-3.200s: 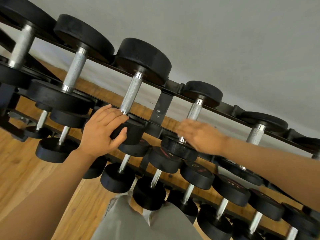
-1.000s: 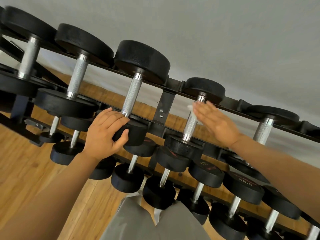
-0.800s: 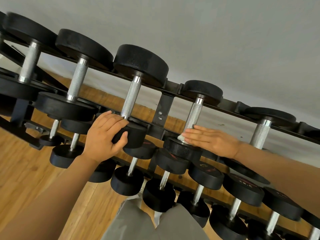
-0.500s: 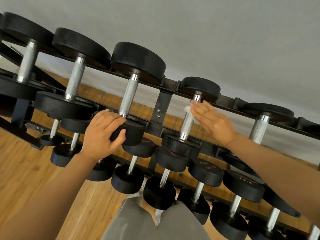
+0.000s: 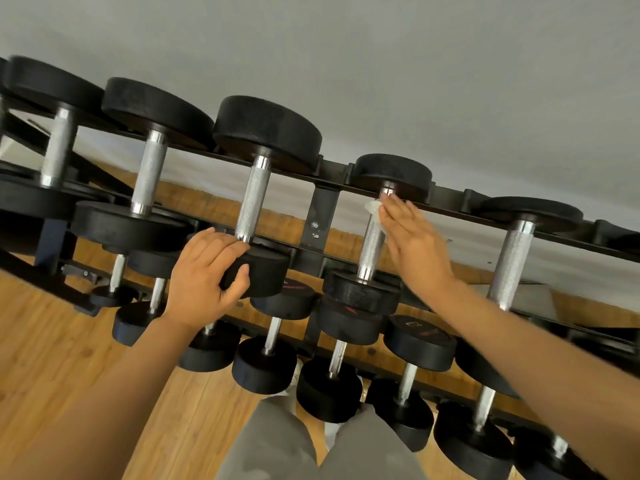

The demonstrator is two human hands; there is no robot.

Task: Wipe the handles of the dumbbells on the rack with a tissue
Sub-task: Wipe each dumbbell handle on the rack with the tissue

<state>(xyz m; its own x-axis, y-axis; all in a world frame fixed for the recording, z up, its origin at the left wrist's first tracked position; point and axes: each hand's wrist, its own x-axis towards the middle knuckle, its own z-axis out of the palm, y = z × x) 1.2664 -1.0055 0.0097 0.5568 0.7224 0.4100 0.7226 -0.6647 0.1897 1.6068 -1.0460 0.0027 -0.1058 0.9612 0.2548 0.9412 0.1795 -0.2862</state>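
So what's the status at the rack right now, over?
Left hand grips a dumbbell head. Right hand, fingers straight, presses tissue on the next handle, near its top. Nothing in the way.

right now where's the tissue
In the head view, the white tissue sits right of centre, pressed by the right hand against the top of a knurled steel dumbbell handle on the black rack's upper tier.

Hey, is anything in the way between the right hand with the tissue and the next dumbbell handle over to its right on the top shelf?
Nothing visible. The right hand presses the tissue on one handle, and the next handle to its right stands bare, with only open gap between them. The left hand grips a weight head on the other side.
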